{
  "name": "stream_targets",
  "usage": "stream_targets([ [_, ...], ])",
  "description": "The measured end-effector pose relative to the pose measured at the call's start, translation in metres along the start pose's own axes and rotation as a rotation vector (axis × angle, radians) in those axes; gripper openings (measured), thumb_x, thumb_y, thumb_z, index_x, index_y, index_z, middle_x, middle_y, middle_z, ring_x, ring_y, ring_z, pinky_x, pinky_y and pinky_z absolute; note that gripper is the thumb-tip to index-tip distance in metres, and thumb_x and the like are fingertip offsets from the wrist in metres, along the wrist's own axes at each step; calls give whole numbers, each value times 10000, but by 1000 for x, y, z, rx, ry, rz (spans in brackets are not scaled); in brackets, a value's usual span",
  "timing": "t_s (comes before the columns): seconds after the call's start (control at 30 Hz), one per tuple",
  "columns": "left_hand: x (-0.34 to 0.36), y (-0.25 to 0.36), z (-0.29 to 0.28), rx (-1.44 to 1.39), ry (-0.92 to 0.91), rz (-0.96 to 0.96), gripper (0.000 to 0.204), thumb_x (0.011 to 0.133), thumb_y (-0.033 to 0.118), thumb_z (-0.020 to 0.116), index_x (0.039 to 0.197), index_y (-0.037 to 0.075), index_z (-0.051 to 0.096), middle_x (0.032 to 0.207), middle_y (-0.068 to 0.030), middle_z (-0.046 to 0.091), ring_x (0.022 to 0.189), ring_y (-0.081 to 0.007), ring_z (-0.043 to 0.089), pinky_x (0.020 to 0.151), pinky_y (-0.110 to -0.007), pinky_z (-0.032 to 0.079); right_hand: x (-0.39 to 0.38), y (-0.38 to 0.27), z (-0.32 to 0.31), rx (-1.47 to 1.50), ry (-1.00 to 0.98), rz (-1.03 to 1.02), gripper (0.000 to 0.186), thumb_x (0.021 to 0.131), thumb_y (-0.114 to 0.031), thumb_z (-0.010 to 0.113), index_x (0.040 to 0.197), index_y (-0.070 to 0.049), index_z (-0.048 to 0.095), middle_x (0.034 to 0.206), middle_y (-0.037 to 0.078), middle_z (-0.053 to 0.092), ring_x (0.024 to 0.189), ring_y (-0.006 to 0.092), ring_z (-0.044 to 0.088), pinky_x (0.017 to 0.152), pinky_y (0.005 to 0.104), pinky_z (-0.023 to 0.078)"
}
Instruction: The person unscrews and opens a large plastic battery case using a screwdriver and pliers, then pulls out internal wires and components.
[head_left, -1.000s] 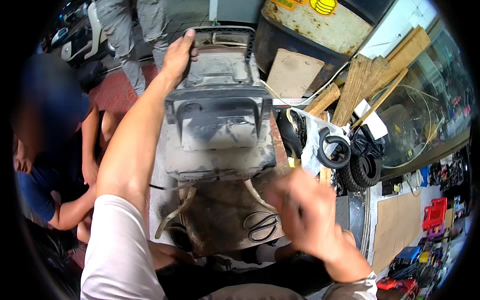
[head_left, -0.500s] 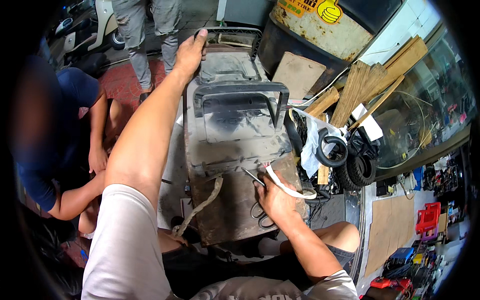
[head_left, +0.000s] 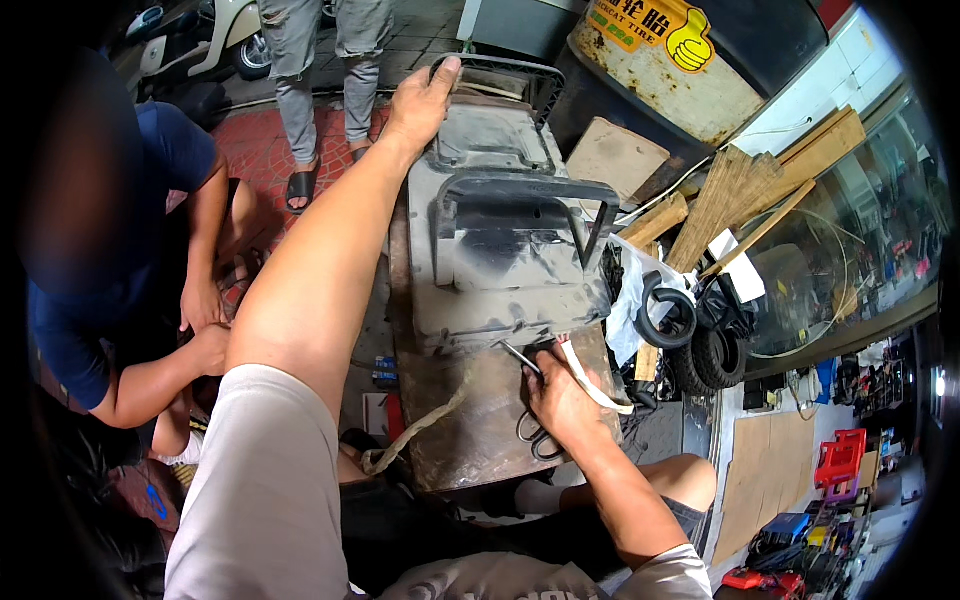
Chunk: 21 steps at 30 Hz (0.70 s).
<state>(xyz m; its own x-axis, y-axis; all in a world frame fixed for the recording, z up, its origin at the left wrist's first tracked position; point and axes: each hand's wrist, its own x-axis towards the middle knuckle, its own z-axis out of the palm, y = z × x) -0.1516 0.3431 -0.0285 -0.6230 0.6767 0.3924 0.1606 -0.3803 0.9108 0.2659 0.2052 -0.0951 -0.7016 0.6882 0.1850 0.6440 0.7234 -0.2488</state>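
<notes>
A dusty grey-black plastic case (head_left: 510,262) with a raised black carrying handle (head_left: 530,188) lies on a worn brown board (head_left: 470,440). My left hand (head_left: 422,105) is stretched to the far end, its fingers curled over a black frame (head_left: 545,98) there. My right hand (head_left: 568,400) grips a screwdriver (head_left: 517,355), whose metal shaft points at the case's near edge. Beside that hand, a white-sleeved cable (head_left: 585,380) with reddish ends comes from the same edge. Scissors (head_left: 540,440) lie partly under my right hand. Another off-white cable (head_left: 425,425) trails over the board's left side.
A person in dark blue (head_left: 180,160) crouches close on the left; another person's legs (head_left: 300,100) stand beyond. At right are wooden planks (head_left: 725,200), small tyres (head_left: 718,358) and a glass pane (head_left: 830,250). A rusty drum (head_left: 640,75) stands at the far right.
The whole view has shifted, so the case and both hands appear farther right. My left hand keeps its hold, and the screwdriver tip remains at the case's near edge.
</notes>
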Motion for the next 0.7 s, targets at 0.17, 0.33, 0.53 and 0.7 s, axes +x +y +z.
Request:
stream_targets([
  [0.17, 4, -5, -9, 17, -8, -10, 613, 1029, 663, 666, 923, 59, 657, 763, 14, 573, 702, -108, 528, 653, -298, 464, 0, -3, 1, 0, 17, -16, 177, 809, -89, 791, 897, -22, 653, 978, 221, 664, 921, 431, 693, 801, 518, 578],
  [0.33, 0, -4, -2, 4, -6, 8, 628, 1002, 676, 699, 883, 62, 642, 728, 18, 559, 674, -108, 503, 626, -307, 450, -14, 0, 0, -62, -21, 63, 200, 821, -103, 792, 945, -18, 660, 1012, 226, 660, 945, 429, 694, 817, 513, 580],
  [0.53, 1, -3, -2, -5, 12, 10, 627, 1000, 670, 705, 880, 58, 640, 715, 23, 559, 656, -110, 497, 612, -310, 446, -12, 3, -3, -99, -36, -41, 224, 844, -157, 793, 958, -32, 647, 989, 214, 661, 936, 415, 694, 825, 494, 585],
  [0.7, 4, -7, -5, 7, -8, 0, 625, 1014, 669, 682, 930, 50, 661, 758, 10, 587, 692, -111, 521, 645, -301, 460, -8, 0, -15, -86, -118, -35, 234, 835, -158, 799, 967, -44, 642, 944, 202, 668, 940, 406, 700, 812, 495, 594],
])
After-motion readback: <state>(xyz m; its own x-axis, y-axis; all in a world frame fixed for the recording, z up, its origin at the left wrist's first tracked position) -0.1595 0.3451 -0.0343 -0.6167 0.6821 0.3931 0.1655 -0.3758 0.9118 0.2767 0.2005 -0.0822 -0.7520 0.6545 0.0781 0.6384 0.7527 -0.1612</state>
